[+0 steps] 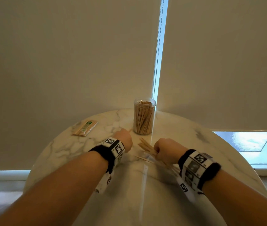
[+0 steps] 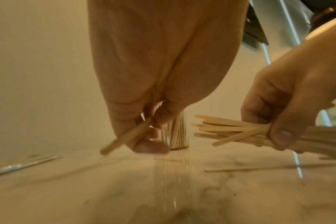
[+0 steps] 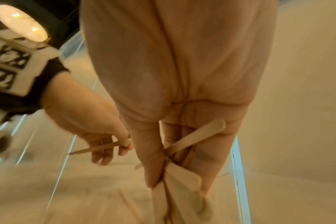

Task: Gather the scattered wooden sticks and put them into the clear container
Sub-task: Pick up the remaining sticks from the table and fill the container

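A clear container [image 1: 144, 116] packed with thin wooden sticks stands upright at the far middle of the marble table [image 1: 194, 144]; its base shows behind my left fingers [image 2: 179, 134]. My left hand [image 1: 124, 137] pinches a single wooden stick [image 2: 125, 138] just left of the container; that stick shows again [image 3: 95, 149]. My right hand [image 1: 163, 149] grips a bundle of flat wooden sticks [image 1: 147, 147], fanned out toward the left [image 2: 230, 130]. A few loose sticks [image 1: 143, 159] lie on the table between my hands.
A sealed packet of sticks [image 1: 84, 128] lies at the table's far left. Roller blinds [image 1: 64, 54] hang right behind the table, with a bead chain [image 1: 156, 62] dropping next to the container. The round table edge curves close on both sides.
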`<state>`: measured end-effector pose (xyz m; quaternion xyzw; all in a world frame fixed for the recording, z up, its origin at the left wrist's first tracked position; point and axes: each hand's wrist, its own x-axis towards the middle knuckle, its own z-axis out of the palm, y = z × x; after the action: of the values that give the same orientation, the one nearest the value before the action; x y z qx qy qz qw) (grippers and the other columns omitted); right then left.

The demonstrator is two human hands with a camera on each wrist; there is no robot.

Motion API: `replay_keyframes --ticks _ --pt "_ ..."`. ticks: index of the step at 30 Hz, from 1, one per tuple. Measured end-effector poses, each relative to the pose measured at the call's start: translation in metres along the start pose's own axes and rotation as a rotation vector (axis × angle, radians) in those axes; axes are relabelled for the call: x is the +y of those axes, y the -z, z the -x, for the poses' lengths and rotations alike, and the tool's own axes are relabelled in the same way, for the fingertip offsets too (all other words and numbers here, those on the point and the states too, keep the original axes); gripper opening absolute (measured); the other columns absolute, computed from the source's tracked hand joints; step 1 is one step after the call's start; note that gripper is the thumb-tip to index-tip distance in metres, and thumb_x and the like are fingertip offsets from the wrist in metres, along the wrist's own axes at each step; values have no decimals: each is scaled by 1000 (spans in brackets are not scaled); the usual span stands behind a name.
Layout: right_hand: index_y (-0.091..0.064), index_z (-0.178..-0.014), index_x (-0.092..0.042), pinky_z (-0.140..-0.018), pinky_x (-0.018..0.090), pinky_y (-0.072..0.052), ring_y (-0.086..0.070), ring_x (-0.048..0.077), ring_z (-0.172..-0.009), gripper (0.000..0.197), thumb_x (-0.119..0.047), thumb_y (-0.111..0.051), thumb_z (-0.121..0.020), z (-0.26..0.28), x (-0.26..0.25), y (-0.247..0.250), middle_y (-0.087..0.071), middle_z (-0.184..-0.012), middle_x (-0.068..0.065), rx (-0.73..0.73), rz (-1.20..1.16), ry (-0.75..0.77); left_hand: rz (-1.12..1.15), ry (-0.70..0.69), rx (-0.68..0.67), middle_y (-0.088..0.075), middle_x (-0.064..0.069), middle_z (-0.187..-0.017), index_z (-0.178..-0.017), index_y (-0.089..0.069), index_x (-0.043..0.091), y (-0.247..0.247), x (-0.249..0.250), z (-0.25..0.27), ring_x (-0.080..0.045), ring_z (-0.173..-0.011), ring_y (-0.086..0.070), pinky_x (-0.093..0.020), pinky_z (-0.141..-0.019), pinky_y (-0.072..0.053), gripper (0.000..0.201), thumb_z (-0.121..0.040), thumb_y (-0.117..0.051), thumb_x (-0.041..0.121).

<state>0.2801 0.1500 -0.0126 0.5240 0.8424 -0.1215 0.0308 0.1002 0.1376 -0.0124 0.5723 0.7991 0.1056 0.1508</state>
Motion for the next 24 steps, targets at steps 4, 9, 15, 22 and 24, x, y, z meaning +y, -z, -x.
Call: replay_keyframes --ticks 4,9,15,22,24 --pt "-75 -96 -21 -58 19 -43 -62 8 -72 13 -28 -65 -94 -4 3 26 -71 -83 -3 121 -263 11 446 54 99 -59 -20 -127 -128 -52 1 5 -8 -10 -35 -115 -57 -36 -92 -46 44 -103 -38 34" --pt "-74 -94 -18 -79 40 -61 -74 19 -78 8 -23 -68 -94 -17 -6 47 -75 -84 2 281 -697 107 985 -80 44 -63 -7 -94 -114 -65 12 3 3 -8 -22 -78 -56 -36 -71 -48 109 -59 -34 102" --pt "-74 -94 -16 -71 32 -62 -73 14 -69 15 -14 -59 -95 -39 -40 38 -75 -77 2 440 -778 167 1199 -243 -9 -74 -9 -101 -120 -62 15 18 29 -8 -25 -88 -73 -45 -80 -61 38 -104 -45 44" --pt "-79 -103 -25 -71 7 -47 -65 -1 -82 23 -22 -57 -98 -62 -53 21 -74 -96 -11 564 -443 259 1495 -118 23 -68 -13 -99 -104 -55 13 16 12 -43 -19 -81 -67 -34 -64 -54 25 -109 -36 29" --pt "-80 -95 -26 -71 13 -49 -65 0 -80 20 -27 -60 -97 -62 -49 21 -74 -89 -13 587 -417 224 1515 -101 36 -69 -17 -98 -103 -51 14 13 5 -51 -25 -80 -69 -42 -68 -59 24 -109 -35 31"
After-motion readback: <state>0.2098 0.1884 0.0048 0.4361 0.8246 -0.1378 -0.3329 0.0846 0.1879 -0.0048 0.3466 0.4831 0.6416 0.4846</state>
